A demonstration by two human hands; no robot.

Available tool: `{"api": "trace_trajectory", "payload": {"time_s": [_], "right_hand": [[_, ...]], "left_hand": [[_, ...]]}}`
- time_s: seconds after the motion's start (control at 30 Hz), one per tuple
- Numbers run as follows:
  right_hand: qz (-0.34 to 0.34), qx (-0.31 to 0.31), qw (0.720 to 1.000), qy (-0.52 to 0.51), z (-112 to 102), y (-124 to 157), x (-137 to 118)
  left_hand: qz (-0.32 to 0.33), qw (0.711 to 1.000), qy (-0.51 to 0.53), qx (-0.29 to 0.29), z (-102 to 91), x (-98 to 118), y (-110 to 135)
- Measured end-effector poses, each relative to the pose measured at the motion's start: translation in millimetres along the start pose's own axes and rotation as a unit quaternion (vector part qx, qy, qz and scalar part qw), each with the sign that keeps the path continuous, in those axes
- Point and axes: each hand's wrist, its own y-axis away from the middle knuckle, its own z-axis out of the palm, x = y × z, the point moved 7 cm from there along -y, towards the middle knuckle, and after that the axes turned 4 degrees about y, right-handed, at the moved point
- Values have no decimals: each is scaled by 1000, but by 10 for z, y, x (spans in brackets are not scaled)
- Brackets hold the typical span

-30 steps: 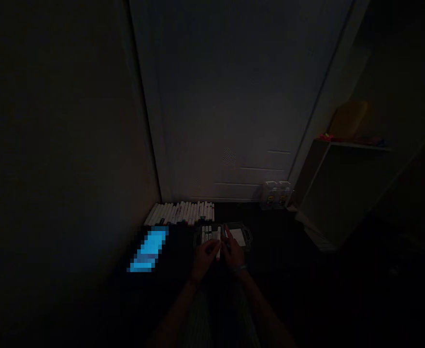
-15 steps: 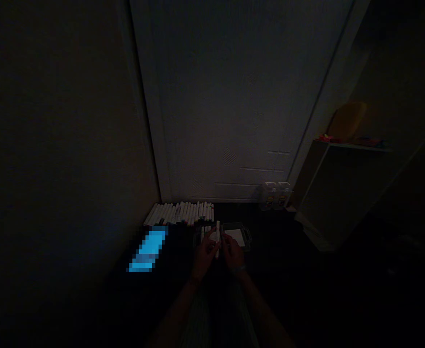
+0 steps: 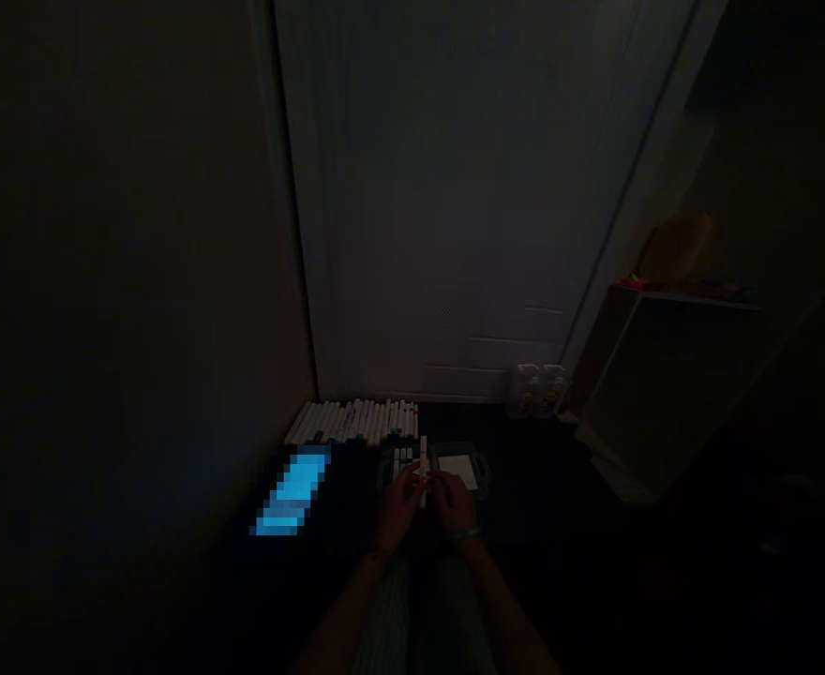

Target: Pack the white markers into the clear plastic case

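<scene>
A white marker (image 3: 423, 450) stands nearly upright between my two hands, its top end above the fingers. My left hand (image 3: 397, 508) is closed around it from the left. From the right, the pinched fingertips of my right hand (image 3: 457, 508) meet the same marker; the exact grip is hard to see in the dark. Behind the hands lies an open plastic case (image 3: 484, 475). Several white markers (image 3: 402, 457) sit in its left half, partly hidden by my left hand, and a white card (image 3: 458, 469) lies in the right half.
A long row of white markers (image 3: 356, 422) lies at the back left of the dark table. In front of it glows a blurred blue screen (image 3: 292, 492). Two clear containers (image 3: 525, 392) stand at the back right, near a shelf unit (image 3: 658, 375). A pale panel (image 3: 441, 234) rises behind.
My view has tilted slightly, so everything sits a little lower in the picture. Both hands stay at the marker, with the right fingertips now closer to it.
</scene>
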Motion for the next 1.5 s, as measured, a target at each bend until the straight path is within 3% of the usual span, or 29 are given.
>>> {"api": "trace_trajectory", "payload": {"time_s": [0.67, 1.5], "right_hand": [[9, -5, 1000, -3, -36, 5, -3], [0, -17, 1000, 3, -6, 30, 29]], "left_hand": [[-6, 1000, 14, 1, -19, 67, 24], [-5, 1000, 16, 17, -14, -6, -28]]}}
